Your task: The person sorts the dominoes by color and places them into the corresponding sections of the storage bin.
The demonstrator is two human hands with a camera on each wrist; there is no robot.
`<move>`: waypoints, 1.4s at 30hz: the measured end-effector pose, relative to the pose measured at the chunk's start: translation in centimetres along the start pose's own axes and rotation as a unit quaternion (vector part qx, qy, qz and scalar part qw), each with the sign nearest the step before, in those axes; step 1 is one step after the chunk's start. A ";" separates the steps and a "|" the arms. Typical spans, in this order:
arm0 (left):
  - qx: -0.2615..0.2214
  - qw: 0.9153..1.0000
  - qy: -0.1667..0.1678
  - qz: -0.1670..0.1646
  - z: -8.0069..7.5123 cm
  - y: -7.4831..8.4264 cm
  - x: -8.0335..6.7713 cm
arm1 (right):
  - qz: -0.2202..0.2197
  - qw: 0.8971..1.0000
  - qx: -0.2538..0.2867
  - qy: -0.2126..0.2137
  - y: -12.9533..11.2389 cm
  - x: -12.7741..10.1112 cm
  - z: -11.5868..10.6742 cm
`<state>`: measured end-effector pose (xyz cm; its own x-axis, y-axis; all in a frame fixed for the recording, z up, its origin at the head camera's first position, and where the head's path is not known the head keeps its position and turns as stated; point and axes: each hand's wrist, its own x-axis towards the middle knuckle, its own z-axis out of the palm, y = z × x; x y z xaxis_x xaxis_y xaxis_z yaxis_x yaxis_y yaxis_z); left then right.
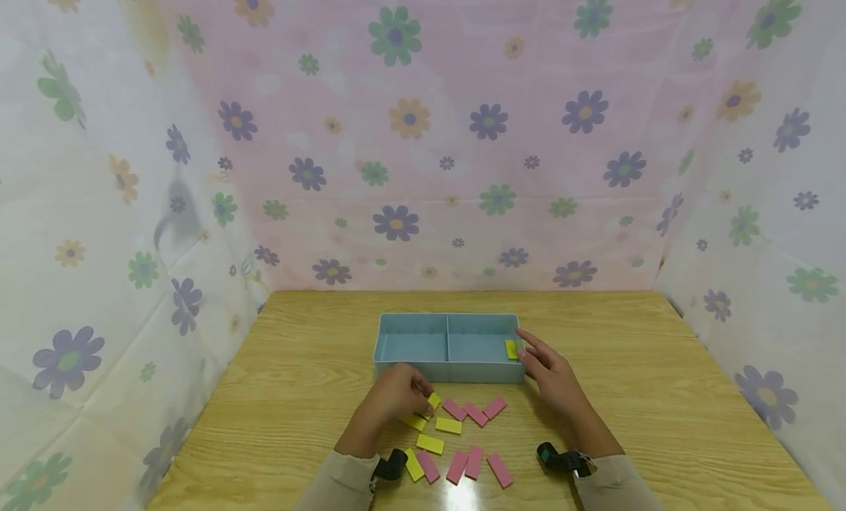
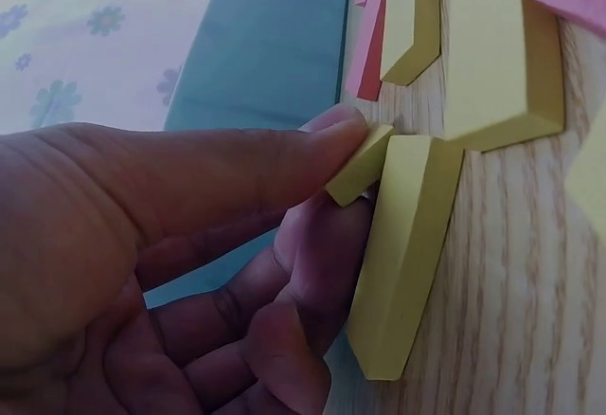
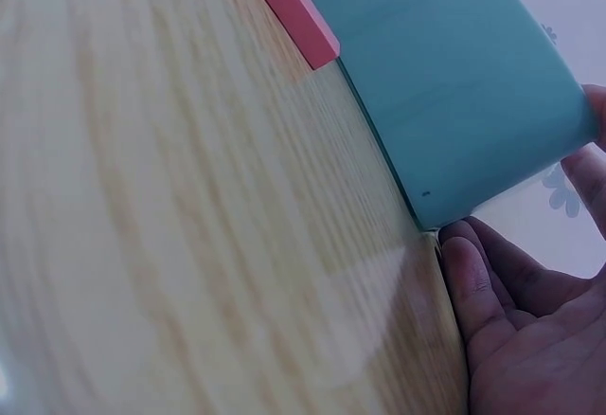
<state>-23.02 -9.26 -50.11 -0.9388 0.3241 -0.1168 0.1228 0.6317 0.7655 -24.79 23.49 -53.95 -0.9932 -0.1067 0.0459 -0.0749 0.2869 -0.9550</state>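
A blue two-compartment tray (image 1: 447, 368) stands mid-table, with one yellow block (image 1: 511, 349) in its right compartment. My left hand (image 1: 421, 398) pinches a small yellow block (image 2: 361, 165) between thumb and fingers just in front of the tray, beside another yellow block (image 2: 402, 254) lying on the wood. My right hand (image 1: 532, 354) rests with relaxed fingers at the tray's right front corner and holds nothing. In the right wrist view those fingers (image 3: 478, 278) lie against the tray wall (image 3: 454, 83). Several yellow blocks (image 1: 448, 425) and pink blocks (image 1: 474, 413) are scattered in front of the tray.
The wooden table (image 1: 661, 379) is closed in by flowered cloth walls (image 1: 423, 129) at the back and both sides. More pink blocks (image 1: 499, 470) lie near the front edge between my wrists. A pink block (image 3: 289, 8) lies against the tray's front wall.
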 end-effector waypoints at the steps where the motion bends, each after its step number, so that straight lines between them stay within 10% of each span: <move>1: 0.001 1.000 0.001 0.004 0.0 0.0 0.0 | -0.001 1.000 0.002 0.000 0.0 0.0 0.0; 42: -0.078 0.995 0.006 0.056 -1.5 3.9 0.3 | 0.002 1.000 0.005 -0.005 -0.2 -0.3 0.0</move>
<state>-23.27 -7.73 -46.22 -0.9258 0.3775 -0.0190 0.1759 0.4748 0.8623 -24.46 23.46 -53.76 -0.9926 -0.1147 0.0386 -0.0694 0.2782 -0.9580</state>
